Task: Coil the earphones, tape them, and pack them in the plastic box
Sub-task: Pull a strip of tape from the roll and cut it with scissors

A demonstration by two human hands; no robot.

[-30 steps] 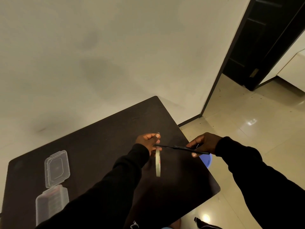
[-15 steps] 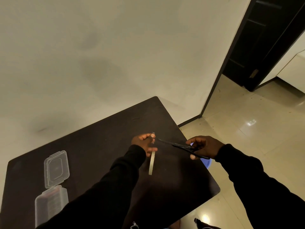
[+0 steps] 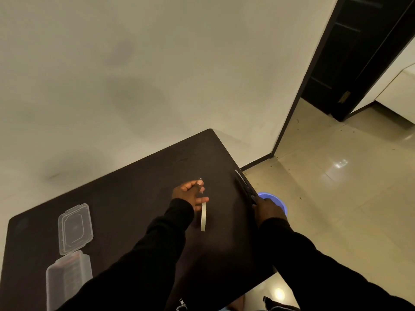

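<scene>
Left hand [image 3: 189, 194] had its grip half open above the dark tabletop [image 3: 125, 194], a tape roll [image 3: 203, 217] hanging edge-on from its lower fingers and a small pale scrap at the fingertips. Right hand [image 3: 268, 212] closed its grip on black scissors [image 3: 244, 187] lying at the tabletop's right edge. At the near left sat the clear plastic box [image 3: 68, 279], its lid [image 3: 75, 227] open. Earphones could not be made out.

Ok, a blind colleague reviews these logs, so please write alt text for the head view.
Over a dark table, the left hand dangles a tape roll while the right hand rests scissors at the table's right edge. A clear plastic box with its lid open lies far left.
</scene>
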